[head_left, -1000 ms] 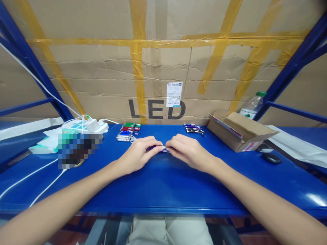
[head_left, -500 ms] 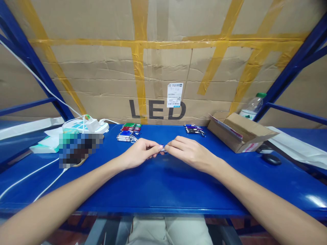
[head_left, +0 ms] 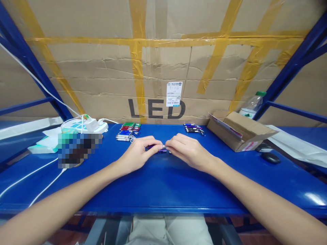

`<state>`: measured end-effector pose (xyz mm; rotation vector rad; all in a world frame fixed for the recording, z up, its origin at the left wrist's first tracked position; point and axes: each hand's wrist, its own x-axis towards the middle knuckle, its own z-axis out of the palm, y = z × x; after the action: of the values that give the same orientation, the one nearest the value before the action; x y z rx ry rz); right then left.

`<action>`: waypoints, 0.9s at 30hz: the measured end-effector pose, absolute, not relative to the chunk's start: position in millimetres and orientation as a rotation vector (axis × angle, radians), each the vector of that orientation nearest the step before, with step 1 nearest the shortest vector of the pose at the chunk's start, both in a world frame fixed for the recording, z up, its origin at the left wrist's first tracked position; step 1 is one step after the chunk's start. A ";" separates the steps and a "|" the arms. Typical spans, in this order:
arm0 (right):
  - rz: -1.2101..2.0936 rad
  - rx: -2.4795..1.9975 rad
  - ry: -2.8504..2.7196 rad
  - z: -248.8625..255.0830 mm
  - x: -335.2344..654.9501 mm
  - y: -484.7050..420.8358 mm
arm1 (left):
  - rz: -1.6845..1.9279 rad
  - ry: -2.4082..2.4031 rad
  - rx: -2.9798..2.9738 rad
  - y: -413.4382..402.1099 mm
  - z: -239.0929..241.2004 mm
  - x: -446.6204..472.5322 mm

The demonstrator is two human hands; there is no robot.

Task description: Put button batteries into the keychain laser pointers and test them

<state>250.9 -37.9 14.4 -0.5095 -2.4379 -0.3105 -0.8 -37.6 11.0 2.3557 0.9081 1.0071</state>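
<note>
My left hand (head_left: 139, 153) and my right hand (head_left: 187, 149) meet at the middle of the blue table (head_left: 163, 183), fingers curled. Between their fingertips they pinch a small purple keychain flashlight (head_left: 158, 148) with a silver end, held just above the tabletop. Behind my left hand lies a neat row of several small flashlights (head_left: 128, 132) in green, red, blue and silver. A smaller group of dark flashlights (head_left: 193, 129) lies behind my right hand.
An open cardboard box (head_left: 238, 134) stands at the right, a plastic bottle (head_left: 251, 105) behind it, a black mouse (head_left: 270, 158) nearer. At the left are a white power strip (head_left: 84, 126) with cables and a pixelated patch. A taped cardboard wall marked LED backs the table.
Both hands stay together on the small flashlight. They shifted slightly on it, lifting a little half a second ago and coming back down.
</note>
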 end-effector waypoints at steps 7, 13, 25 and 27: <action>-0.144 -0.478 -2.401 12.8 251.1 -36.7 | 1.096 0.803 2.595 -39.6 11.5 -2.8; -0.063 -0.473 -2.385 13.2 250.6 -37.4 | 1.203 0.669 2.824 -38.3 10.3 -5.1; 0.239 -0.578 -2.286 15.3 247.8 -41.7 | 1.283 0.557 3.035 -37.0 11.6 -7.0; 0.346 -0.615 -2.252 16.6 246.9 -42.3 | 1.295 0.546 3.068 -37.4 12.4 -7.3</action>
<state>246.9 -42.3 16.6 -0.6145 -2.2525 0.3465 -7.3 -37.4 12.4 3.0681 0.5463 1.2945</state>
